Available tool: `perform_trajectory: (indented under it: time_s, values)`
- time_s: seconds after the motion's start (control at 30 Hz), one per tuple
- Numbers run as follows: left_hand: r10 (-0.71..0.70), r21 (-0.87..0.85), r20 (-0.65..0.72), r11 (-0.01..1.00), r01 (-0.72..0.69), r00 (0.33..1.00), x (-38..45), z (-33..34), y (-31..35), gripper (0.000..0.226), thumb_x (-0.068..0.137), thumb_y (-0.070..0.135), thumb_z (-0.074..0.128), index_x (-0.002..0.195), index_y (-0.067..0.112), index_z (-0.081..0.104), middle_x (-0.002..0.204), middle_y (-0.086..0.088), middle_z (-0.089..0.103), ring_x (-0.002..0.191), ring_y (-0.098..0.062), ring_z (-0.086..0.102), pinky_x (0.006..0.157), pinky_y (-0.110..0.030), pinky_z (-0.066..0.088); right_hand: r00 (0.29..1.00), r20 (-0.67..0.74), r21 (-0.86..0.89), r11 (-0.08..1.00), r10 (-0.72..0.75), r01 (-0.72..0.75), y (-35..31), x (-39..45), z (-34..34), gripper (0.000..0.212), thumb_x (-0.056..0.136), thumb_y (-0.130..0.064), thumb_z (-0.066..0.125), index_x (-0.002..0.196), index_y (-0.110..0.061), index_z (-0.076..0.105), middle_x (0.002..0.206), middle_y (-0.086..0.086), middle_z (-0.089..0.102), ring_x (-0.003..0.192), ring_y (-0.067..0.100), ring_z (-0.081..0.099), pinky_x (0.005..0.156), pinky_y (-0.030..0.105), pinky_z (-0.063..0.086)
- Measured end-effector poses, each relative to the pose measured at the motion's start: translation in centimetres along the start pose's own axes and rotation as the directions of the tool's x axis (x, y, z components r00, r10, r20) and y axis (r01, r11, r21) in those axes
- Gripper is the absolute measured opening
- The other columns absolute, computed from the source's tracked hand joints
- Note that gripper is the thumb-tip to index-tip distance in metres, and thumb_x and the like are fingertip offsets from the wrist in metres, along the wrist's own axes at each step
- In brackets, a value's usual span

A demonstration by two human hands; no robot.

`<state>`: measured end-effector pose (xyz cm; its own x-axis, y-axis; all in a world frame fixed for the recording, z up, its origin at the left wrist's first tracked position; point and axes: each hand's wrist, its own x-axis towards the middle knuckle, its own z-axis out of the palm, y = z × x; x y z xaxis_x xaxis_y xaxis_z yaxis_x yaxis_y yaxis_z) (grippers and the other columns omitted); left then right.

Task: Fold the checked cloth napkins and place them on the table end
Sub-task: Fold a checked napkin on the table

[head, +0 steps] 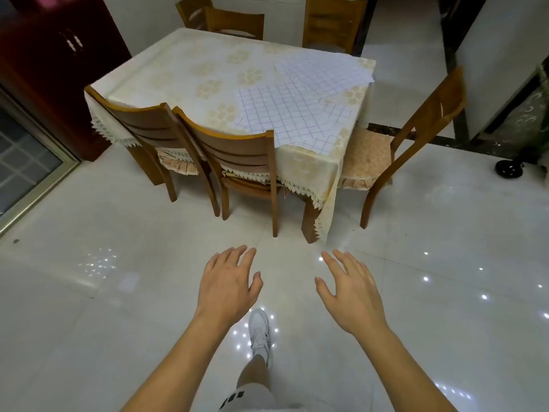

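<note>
White napkins with a blue check lie spread flat and overlapping on the right part of the table [190, 66]. The nearest napkin [291, 114] reaches the table's near edge, and another napkin [326, 69] lies farther back by the right edge. My left hand [227, 281] and my right hand [350, 289] hang out in front of me above the floor, well short of the table. Both have straight, spread fingers and hold nothing.
The table wears a cream flowered tablecloth with a lace hem. Two wooden chairs [208, 144] are tucked in at its near side, another chair [416, 126] stands at the right end, more at the far side. A dark red cabinet [50, 63] stands left. Glossy tiled floor lies between.
</note>
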<state>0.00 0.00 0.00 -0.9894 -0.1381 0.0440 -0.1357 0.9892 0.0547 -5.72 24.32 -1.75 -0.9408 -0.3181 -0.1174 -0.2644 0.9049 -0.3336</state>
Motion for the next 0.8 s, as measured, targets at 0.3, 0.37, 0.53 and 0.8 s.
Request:
perform_trajectory:
  time_s: [0.3,0.37,0.53,0.8]
  values:
    - [0.116,-0.046,-0.064,0.992,-0.119,0.991,13.6,-0.5,-6.0,0.046,0.085,0.04,0.057,0.124,0.017,0.066,0.12,-0.003,0.069,0.108,-0.022,0.067,0.094,-0.038,0.053,0.995,-0.088,0.035,0.999,0.035,-0.032,-3.4,13.1,-1.1,0.056,0.098,-0.05,0.043,0.148,-0.026,0.045,0.15,0.0,0.047,0.14,0.021,0.04,0.118,0.041,0.027]
    - [0.137,-0.062,-0.056,0.988,-0.14,0.989,16.7,-0.6,-7.7,0.045,0.086,0.039,0.059,0.125,0.017,0.065,0.121,-0.003,0.069,0.108,-0.022,0.066,0.095,-0.038,0.052,0.993,-0.108,0.038,0.998,0.048,-0.045,-4.4,16.3,-1.2,0.056,0.096,-0.049,0.043,0.146,-0.024,0.048,0.146,0.003,0.052,0.136,0.023,0.045,0.115,0.043,0.033]
    - [0.162,-0.094,-0.057,0.981,-0.167,0.985,23.8,-0.4,-10.6,0.043,0.087,0.036,0.061,0.125,0.016,0.064,0.123,-0.003,0.067,0.111,-0.023,0.065,0.095,-0.038,0.052,0.986,-0.138,0.062,0.994,0.098,-0.09,-6.3,22.6,-1.3,0.054,0.097,-0.044,0.057,0.146,-0.024,0.049,0.145,0.002,0.052,0.134,0.022,0.047,0.113,0.045,0.04]
    - [0.218,-0.161,-0.05,0.961,-0.223,0.975,32.9,0.5,-10.9,0.046,0.081,0.032,0.073,0.123,0.015,0.066,0.121,-0.003,0.068,0.109,-0.021,0.065,0.092,-0.037,0.054,0.982,-0.135,0.058,0.991,0.128,-0.121,-6.2,30.4,-1.6,0.054,0.095,-0.041,0.061,0.144,-0.023,0.051,0.143,0.001,0.053,0.131,0.022,0.049,0.111,0.041,0.038]
